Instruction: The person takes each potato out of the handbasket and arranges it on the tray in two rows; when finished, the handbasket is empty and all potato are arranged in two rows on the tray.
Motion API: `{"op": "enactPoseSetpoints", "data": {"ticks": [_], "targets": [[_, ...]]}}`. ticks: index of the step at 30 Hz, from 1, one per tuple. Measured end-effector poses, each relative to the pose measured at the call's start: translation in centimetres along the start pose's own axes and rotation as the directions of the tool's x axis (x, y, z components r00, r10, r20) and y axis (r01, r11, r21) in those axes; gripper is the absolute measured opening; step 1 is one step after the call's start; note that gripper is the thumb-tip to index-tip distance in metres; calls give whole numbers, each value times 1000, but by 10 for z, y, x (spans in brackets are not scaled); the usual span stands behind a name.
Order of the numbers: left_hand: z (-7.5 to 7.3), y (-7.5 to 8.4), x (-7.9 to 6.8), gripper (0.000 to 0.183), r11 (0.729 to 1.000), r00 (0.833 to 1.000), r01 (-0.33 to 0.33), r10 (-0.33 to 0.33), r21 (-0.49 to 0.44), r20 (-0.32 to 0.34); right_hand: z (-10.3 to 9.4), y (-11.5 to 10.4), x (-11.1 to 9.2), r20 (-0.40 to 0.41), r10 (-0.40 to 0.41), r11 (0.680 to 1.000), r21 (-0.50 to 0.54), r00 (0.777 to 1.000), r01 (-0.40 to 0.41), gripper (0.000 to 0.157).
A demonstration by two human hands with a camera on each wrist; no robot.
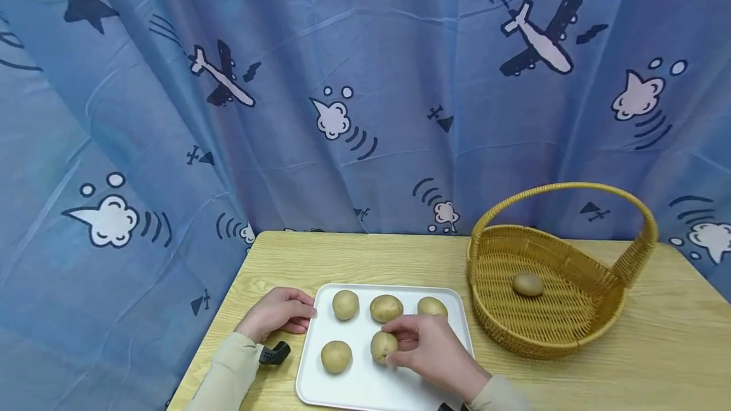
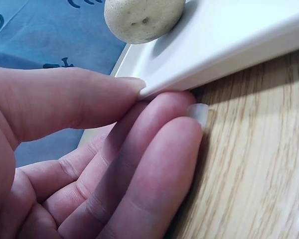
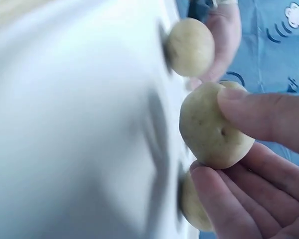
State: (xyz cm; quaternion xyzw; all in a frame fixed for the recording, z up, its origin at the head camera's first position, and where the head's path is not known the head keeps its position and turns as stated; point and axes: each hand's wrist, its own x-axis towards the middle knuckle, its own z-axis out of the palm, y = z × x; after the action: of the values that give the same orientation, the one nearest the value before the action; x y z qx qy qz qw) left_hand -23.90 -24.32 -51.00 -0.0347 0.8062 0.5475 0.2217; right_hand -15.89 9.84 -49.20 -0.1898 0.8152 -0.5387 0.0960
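My right hand (image 1: 436, 354) pinches a small round potato (image 3: 214, 127) between thumb and fingers, over the white tray (image 1: 365, 395). A shadow falls on the tray below it in the right wrist view. Along the tray's far side lie a round potato (image 1: 345, 304), an oval potato (image 1: 386, 308) and another potato (image 1: 432, 306), partly behind my right hand. One more potato (image 1: 336, 357) sits nearer, left of the held one. At the tray's left edge, my left hand (image 1: 282, 311) grips the rim (image 2: 189, 79), thumb on top and fingertips against its outer side.
To the right stands a yellow wicker basket (image 1: 548, 351) with a tall arched handle, and a single brownish potato (image 1: 528, 284) lies inside. Tray and basket share a wooden table (image 1: 365, 255). A blue patterned curtain (image 1: 388, 163) hangs behind.
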Motion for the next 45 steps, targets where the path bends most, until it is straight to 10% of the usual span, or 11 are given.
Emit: {"op": "enactPoseSetpoints", "data": {"ticks": [32, 37, 45], "targets": [[11, 6, 4, 29, 1000, 1000, 14, -14, -4, 16, -13, -4, -15, 67, -1, 995, -95, 998, 7, 51], [7, 3, 0, 30, 1000, 1000, 19, -19, 8, 5, -50, -18, -24, 28, -54, 981, -187, 998, 58, 50], [1, 1, -2, 29, 1000, 1000, 21, -21, 11, -6, -166, -35, -38, -93, -2, 928, -371, 996, -33, 44]]}}
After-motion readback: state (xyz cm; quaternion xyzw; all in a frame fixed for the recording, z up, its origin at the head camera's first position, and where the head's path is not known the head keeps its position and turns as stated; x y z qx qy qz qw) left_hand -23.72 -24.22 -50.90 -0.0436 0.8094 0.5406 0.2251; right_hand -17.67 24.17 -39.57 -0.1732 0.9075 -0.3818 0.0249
